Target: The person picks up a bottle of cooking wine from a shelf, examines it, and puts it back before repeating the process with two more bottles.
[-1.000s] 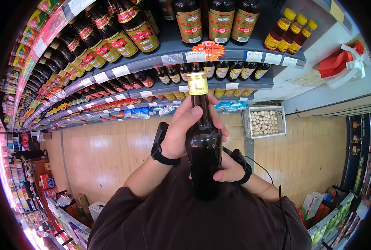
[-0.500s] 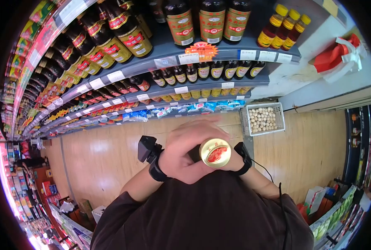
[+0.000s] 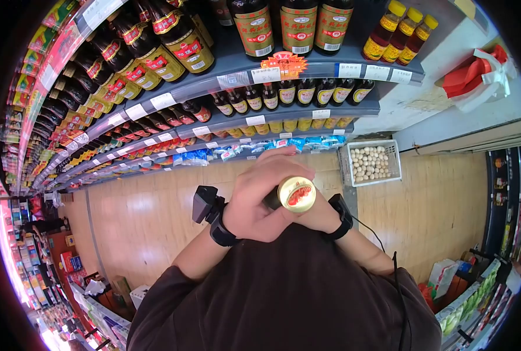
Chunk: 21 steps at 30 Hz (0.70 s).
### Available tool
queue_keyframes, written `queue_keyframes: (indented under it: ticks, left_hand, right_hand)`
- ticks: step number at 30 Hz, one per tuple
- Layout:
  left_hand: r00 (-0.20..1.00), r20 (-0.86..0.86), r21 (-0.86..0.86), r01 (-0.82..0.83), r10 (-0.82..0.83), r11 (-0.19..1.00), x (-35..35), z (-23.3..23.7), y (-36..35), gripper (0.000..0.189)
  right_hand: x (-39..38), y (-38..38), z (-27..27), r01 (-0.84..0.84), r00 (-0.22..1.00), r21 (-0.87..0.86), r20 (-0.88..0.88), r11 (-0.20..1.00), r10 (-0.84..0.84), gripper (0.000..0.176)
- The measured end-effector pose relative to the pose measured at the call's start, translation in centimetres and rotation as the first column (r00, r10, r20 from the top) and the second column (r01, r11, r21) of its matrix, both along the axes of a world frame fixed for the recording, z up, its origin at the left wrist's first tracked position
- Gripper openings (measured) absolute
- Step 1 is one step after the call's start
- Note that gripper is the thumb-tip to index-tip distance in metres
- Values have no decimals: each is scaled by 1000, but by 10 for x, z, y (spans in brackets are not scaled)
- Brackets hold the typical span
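Observation:
A bottle with a round gold cap (image 3: 297, 195), marked with a red emblem, points up toward me in front of my chest. Wrapped around its upper part is my left hand (image 3: 257, 202), thumb on the near side and fingers on the far side. A bit of dark bottle shows between thumb and forefinger; the lower body and label are hidden. My right hand (image 3: 319, 215) comes in from the right, close behind the cap. Its fingers are hidden by the bottle and my left hand, so its grip does not show. Both wrists wear black straps with devices.
Shelves (image 3: 231, 79) of dark sauce bottles stand ahead and curve along the left. Three yellow-capped bottles (image 3: 383, 30) sit at the top shelf's right end. A white crate (image 3: 377, 182) of round pale items rests on the floor. A black cable (image 3: 396, 292) hangs along my right side.
The gold cap and both hands have shifted slightly up and left in view. My left hand keeps its hold on the bottle. The view of the shelves has shifted slightly.

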<state>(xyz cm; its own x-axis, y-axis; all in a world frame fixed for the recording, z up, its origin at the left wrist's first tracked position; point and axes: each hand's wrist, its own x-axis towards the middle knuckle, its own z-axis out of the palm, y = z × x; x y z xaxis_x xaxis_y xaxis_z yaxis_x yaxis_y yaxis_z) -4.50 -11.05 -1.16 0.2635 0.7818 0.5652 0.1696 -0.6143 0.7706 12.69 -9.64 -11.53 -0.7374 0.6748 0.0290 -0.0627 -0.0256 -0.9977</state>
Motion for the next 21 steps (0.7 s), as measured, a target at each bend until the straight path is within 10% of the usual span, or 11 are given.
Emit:
queue_keyframes:
  ticks: [15,21]
  left_hand:
    - [999,31,-81,-27,30,996,1,-10,-4,30]
    - [945,325,-286,63,35,956,-5,-8,-5,28]
  right_hand:
    - [0,-2,12,4,999,-57,32,998,-2,84]
    - [1,-6,26,103,993,-48,65,994,-100,91]
